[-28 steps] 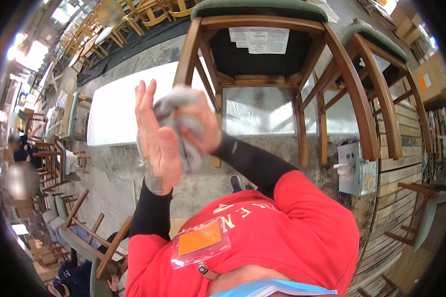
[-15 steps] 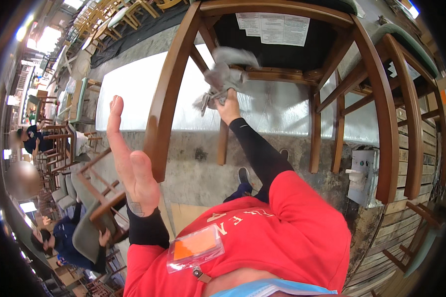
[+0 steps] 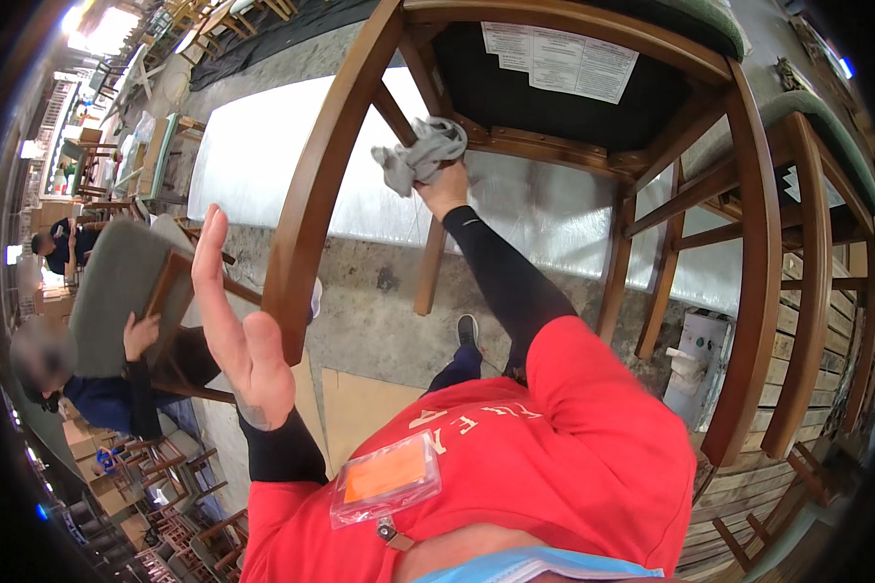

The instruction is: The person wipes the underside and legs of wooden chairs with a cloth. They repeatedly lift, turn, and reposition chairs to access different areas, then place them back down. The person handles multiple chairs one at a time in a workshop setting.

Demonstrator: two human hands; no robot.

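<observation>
A brown wooden chair (image 3: 311,185) is tipped so that its black underside (image 3: 574,102) shows, with white printed sheets (image 3: 561,60) on it. My right hand (image 3: 444,188) grips a crumpled grey cloth (image 3: 424,154) beside the chair's inner rail and far leg. Part of my fingers is hidden by the cloth. My left hand (image 3: 243,325) is near the front left leg, its fingers stretched upward and holding nothing. Whether its palm touches the leg I cannot tell.
A second brown chair (image 3: 809,282) stands close on the right, above wooden slats (image 3: 749,481). Behind the legs is a long shiny, film-covered surface (image 3: 262,160). At left a co-worker's hand (image 3: 141,335) holds a chair with a grey-green seat (image 3: 126,282). A metal box (image 3: 698,364) stands at right.
My right hand and the cloth have shifted slightly left and up along the chair frame. The chair looks slightly tilted from before. The co-worker's chair at left has swung up.
</observation>
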